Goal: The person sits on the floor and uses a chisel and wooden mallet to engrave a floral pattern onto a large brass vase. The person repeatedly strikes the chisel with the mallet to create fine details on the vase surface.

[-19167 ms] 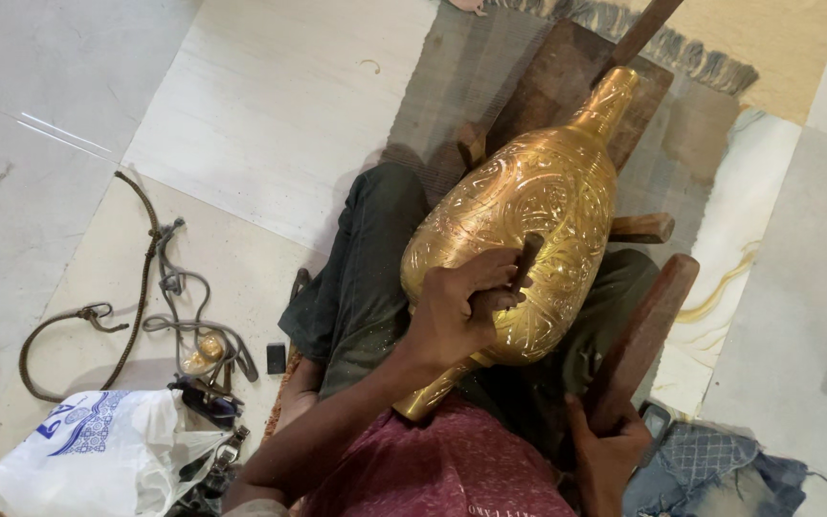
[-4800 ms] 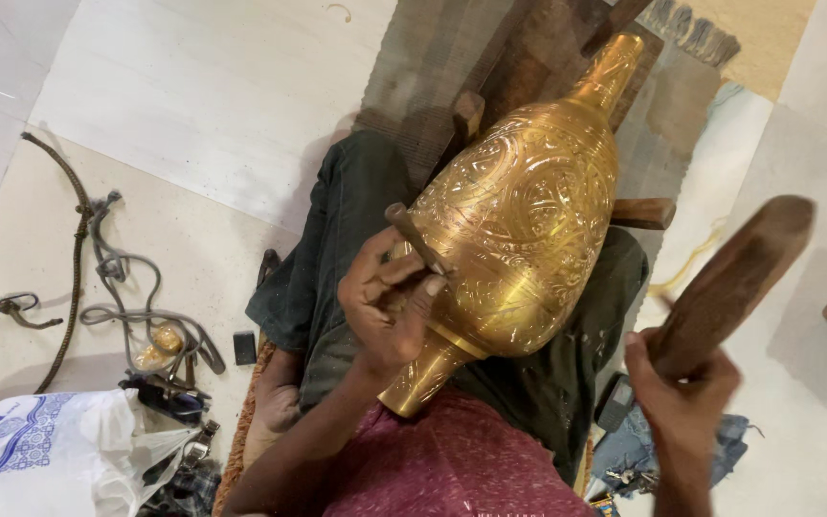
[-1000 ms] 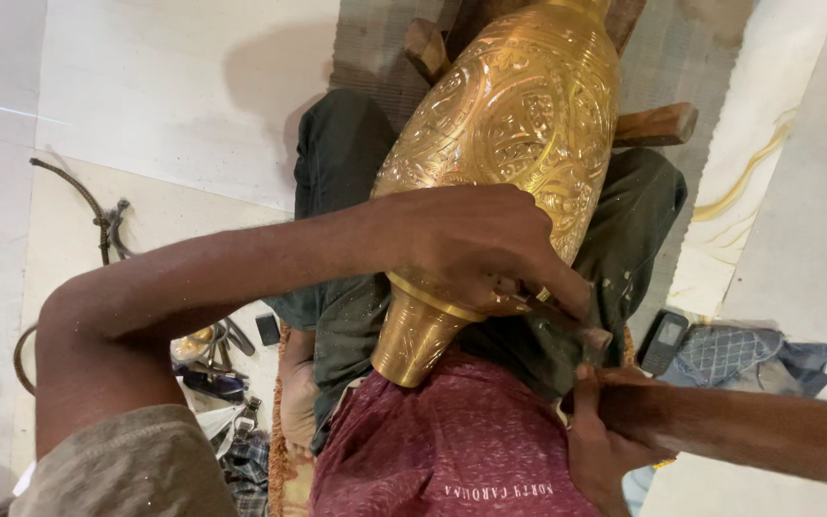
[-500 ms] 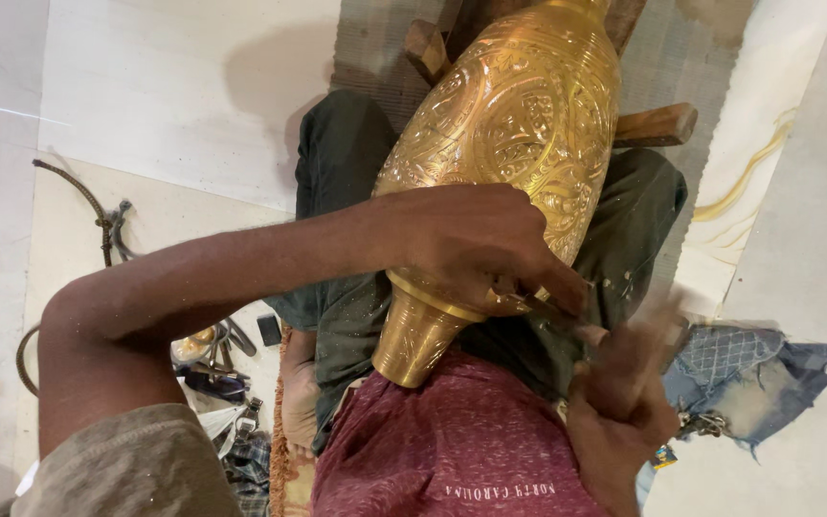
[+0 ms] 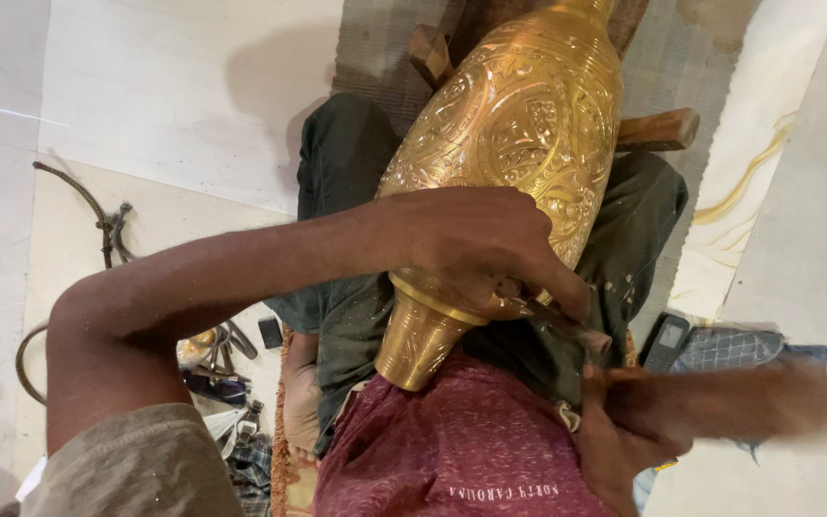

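- Lying tilted across the lap, a large engraved brass vase [image 5: 519,134], its flared foot [image 5: 418,345] toward the body and its neck running out at the top edge.
- Pressed against the lower belly of the vase, the left hand [image 5: 476,244], fingers curled tight around a thin metal chisel [image 5: 552,316] whose tip meets the brass just above the foot.
- Blurred below and right of the vase's foot, the right hand [image 5: 624,436], closed around a wooden mallet [image 5: 748,402]; handle and head smeared, so exact finger placement not readable.
- Meeting the mallet end just beside the chisel's upper end, right of the foot.
- Under the vase, dark green trousers [image 5: 346,163] and a wooden cradle [image 5: 658,129] jutting out on the vase's right flank and again at its upper left.
- Below the foot, a maroon shirt [image 5: 461,450].
- Right of the vase's foot, a dark phone [image 5: 664,342] resting on folded blue checked cloth [image 5: 729,347].
- Far left of the vase, a coiled cord [image 5: 98,215] and a small heap of metal tools [image 5: 212,369] on pale floor.
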`<state>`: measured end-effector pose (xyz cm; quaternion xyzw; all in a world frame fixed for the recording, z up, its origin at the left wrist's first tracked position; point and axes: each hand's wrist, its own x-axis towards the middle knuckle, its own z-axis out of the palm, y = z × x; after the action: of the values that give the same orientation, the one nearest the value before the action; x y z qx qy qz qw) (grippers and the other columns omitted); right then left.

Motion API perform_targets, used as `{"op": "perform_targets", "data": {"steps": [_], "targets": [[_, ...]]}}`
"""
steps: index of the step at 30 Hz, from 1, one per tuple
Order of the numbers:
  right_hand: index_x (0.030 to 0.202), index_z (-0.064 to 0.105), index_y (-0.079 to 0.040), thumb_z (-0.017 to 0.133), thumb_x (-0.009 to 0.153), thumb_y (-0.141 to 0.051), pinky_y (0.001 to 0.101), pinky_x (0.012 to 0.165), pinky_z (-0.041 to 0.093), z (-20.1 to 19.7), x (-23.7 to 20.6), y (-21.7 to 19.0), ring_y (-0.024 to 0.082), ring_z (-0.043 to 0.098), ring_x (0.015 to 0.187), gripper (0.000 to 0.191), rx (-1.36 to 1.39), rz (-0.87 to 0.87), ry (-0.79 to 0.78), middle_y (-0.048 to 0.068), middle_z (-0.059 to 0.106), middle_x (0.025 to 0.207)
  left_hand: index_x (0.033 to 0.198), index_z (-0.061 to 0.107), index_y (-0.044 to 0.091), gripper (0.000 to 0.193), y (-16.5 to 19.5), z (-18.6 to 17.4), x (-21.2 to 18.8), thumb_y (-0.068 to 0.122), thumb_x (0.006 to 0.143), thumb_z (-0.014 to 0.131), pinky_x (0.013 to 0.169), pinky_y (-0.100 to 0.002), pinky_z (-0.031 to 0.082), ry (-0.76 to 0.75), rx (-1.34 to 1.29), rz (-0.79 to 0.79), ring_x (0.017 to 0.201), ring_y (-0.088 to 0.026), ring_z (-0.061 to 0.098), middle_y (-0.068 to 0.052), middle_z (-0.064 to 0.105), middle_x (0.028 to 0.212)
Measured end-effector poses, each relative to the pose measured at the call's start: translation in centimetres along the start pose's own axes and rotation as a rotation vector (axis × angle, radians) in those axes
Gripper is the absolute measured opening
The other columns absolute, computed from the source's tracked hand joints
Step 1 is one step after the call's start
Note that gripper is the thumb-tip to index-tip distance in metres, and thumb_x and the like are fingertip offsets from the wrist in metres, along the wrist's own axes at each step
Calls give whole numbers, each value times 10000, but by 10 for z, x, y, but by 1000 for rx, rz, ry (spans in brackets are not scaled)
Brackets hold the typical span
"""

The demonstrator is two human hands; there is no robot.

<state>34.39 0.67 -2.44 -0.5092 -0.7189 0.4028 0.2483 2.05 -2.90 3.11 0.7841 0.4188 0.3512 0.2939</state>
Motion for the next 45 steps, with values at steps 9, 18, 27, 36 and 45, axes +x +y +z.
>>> {"op": "perform_targets", "data": {"steps": [9,18,27,36,45], "targets": [[1000,652,5,785,918,-42,270,628,559,-4,7,9,137,686,716,162,131,-90,-77,96,731,916,1206,714,216,483,-4,-3,5,12,768,720,454,-420,399,-120,3,-38,533,-199,653,-49,679,601],[972,671,24,791,852,44,267,731,519,1,-2,18,123,623,787,171,49,67,-83,66,688,895,1232,715,220,624,-5,-4,2,-135,727,619,495,-335,511,51,1,9,708,-146,753,4,791,846],[1036,627,-54,722,812,-10,298,514,478,35,49,50,174,585,568,248,575,618,-235,50,613,722,1313,587,-4,408,-79,22,-122,-34,938,745,739,-393,665,1504,-436,-366,866,-265,809,-160,779,1024],[988,620,-28,698,785,-17,321,480,483,45,57,71,201,583,513,217,443,677,-261,77,618,673,1316,566,-27,388,-67,113,-191,-74,946,677,734,-334,625,1804,147,-1140,897,-220,779,-161,783,1020],[946,660,9,685,813,-34,310,493,492,53,58,56,189,606,528,142,297,561,-234,88,657,699,1328,568,-25,327,-17,75,-143,-59,1026,690,869,-385,704,1779,-275,-544,983,-226,792,-183,765,1052]]}}
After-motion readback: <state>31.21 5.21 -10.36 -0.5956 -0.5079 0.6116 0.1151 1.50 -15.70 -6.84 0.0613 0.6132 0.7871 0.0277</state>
